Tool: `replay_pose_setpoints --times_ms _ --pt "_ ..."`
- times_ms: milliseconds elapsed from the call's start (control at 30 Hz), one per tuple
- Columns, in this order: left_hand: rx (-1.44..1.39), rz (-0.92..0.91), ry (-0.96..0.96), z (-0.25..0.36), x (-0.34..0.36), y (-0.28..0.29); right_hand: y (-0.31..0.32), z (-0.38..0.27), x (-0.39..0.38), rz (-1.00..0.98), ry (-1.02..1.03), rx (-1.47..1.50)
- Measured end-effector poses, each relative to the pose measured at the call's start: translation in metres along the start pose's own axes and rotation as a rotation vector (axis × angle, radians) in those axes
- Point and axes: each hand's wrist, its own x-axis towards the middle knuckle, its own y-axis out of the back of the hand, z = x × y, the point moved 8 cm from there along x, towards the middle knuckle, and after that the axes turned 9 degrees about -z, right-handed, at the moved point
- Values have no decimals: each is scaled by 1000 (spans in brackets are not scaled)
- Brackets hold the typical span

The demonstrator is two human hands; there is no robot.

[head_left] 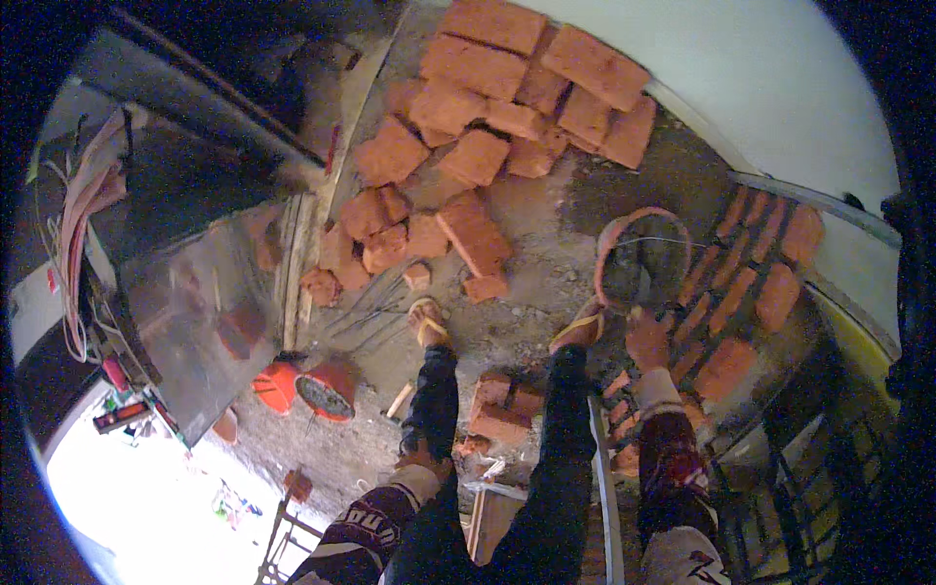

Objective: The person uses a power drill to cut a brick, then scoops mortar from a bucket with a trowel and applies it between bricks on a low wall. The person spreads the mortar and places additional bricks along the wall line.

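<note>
My right hand (646,339) is at the near rim of an orange bucket (609,244) on my right, its fingers closed on something I cannot make out. The bucket has a wire handle and dark, greyish contents. My left hand (426,456) rests against my left leg around the knee, its fingers too small and dim to read. Between my sandalled feet and the lower edge sits a small group of red bricks (502,419). Rows of bricks (731,302) stand and lie just right of the bucket.
A brick pile (478,68) fills the upper middle beside a white wall (760,68). Two orange buckets (327,395) and a wooden-handled tool (398,400) lie left of my feet. Boards (292,263), a bundle of cables (83,205) and a bright opening are at left, dark metal railing at lower right.
</note>
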Motion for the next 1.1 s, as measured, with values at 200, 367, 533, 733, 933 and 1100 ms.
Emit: replay_pose_setpoints --times_ms 200,367,533,733,933,1100 --pt "-287 473 -284 2 16 31 -1 -14 31 -151 -297 104" --pt "-516 675 -306 -19 152 96 58 -102 -47 553 194 119" --pt "160 774 -343 -8 331 162 -36 -193 -108 11 126 259" --pt "-1053 598 -292 -38 486 189 -160 -255 -131 -530 188 632" --pt "-857 643 -487 -10 467 218 -135 -230 -115 -362 175 501" --pt "-1087 410 -825 -11 382 212 -133 -215 -109 -287 85 698"
